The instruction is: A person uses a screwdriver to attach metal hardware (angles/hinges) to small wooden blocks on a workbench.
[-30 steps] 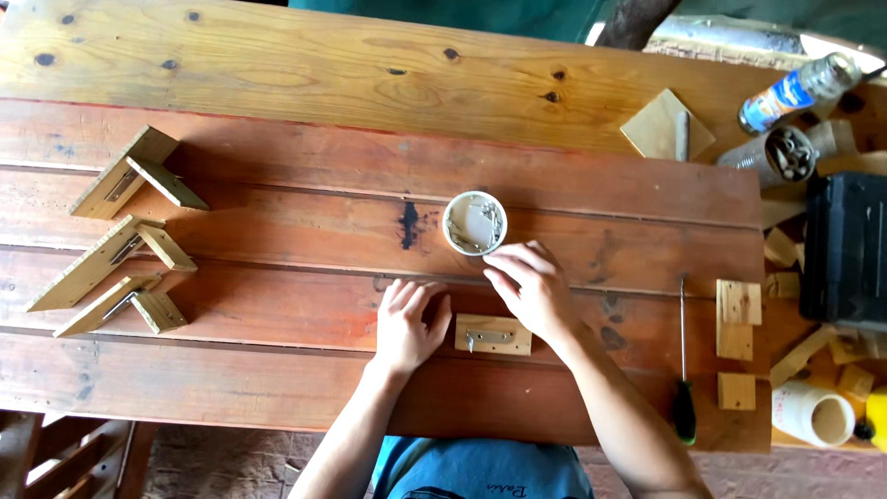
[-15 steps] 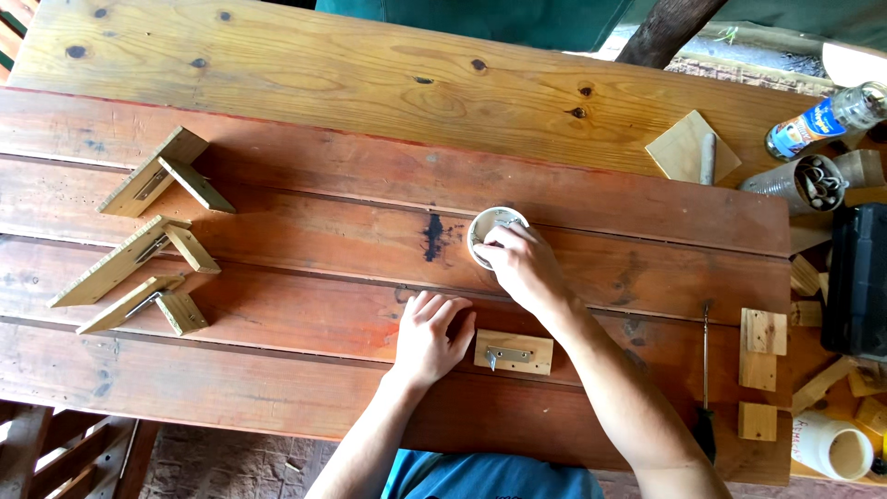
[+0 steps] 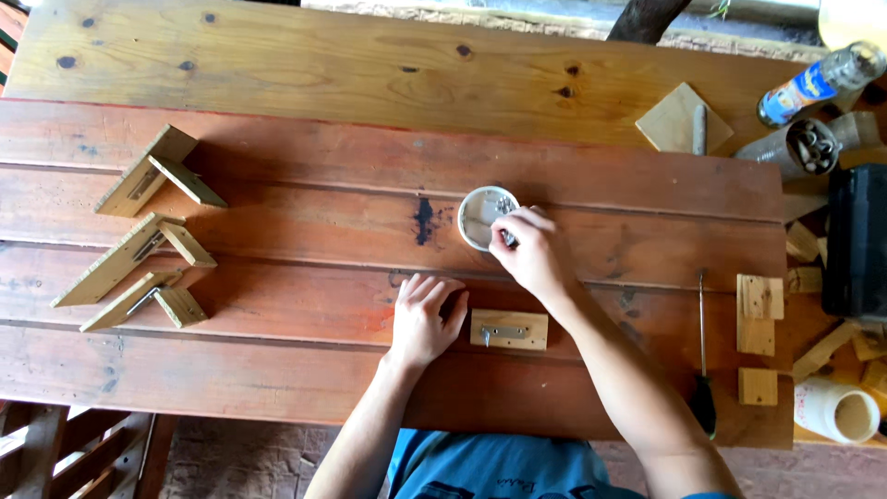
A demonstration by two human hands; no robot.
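Note:
My right hand [image 3: 533,254] reaches into a small white round container [image 3: 480,217] that holds small metal pieces; its fingertips are inside the rim, and whether they pinch a piece is hidden. My left hand [image 3: 423,319] lies flat, fingers spread, on the reddish plank table [image 3: 277,231], just left of a small wooden block [image 3: 509,330] with a metal hinge-like plate on top. The block lies between my two forearms near the table's front edge.
Three wooden angle brackets [image 3: 148,226] lie at the left. A screwdriver [image 3: 704,360] and several wood blocks [image 3: 759,319] sit at the right, with a bottle [image 3: 818,83], a jar of screws [image 3: 804,148], a black case [image 3: 857,240] and a white cup [image 3: 839,411].
My right hand has moved from beside the white container onto it, fingers now dipping inside. My left hand stays flat by the block. The camera view has shifted slightly.

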